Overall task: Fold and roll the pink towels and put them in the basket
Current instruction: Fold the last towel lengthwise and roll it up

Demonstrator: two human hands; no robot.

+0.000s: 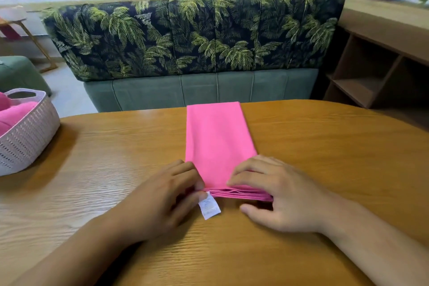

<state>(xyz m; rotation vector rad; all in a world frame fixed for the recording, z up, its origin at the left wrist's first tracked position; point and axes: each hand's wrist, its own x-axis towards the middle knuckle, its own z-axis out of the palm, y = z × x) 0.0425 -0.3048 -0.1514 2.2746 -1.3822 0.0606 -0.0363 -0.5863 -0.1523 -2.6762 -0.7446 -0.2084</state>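
A pink towel (217, 141), folded into a long narrow strip, lies flat on the wooden table (325, 158) and runs from my hands to the far edge. My left hand (162, 195) pinches its near left corner between thumb and fingertips, just above a white care label (209, 208). My right hand (278, 193) holds the near right corner, fingers on top of the layered end and thumb on the table in front of it. A pale woven basket (30, 137) at the left edge holds rolled pink towels (14, 114).
Past the table's far edge stands a sofa (192, 37) with a palm-leaf back. A person in white sits behind it. A wooden shelf unit (371, 72) fills the right side, with a potted plant above.
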